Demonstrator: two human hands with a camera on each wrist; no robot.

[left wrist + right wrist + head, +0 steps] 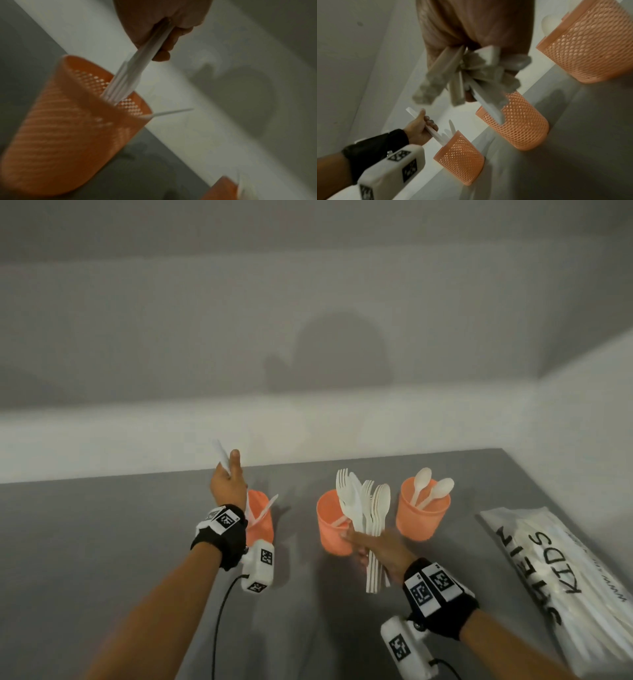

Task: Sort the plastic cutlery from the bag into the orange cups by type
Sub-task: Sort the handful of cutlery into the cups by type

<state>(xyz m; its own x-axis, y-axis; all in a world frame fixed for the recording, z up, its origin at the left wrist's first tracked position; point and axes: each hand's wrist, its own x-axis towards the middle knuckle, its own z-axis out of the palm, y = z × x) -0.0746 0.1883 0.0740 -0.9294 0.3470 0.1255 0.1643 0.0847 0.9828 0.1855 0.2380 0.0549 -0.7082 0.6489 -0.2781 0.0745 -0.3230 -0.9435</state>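
Note:
Three orange mesh cups stand in a row on the grey table. My left hand grips a white plastic knife whose lower end dips into the left cup, which holds another knife. My right hand grips a bundle of white forks and spoons just in front of the middle cup. The right cup holds two spoons. In the right wrist view the bundle fans out under my palm, above the middle cup.
A white plastic bag with black lettering lies on the table at the right, with more cutlery inside. A white wall runs close behind the cups. Wrist cameras with cables hang under both forearms.

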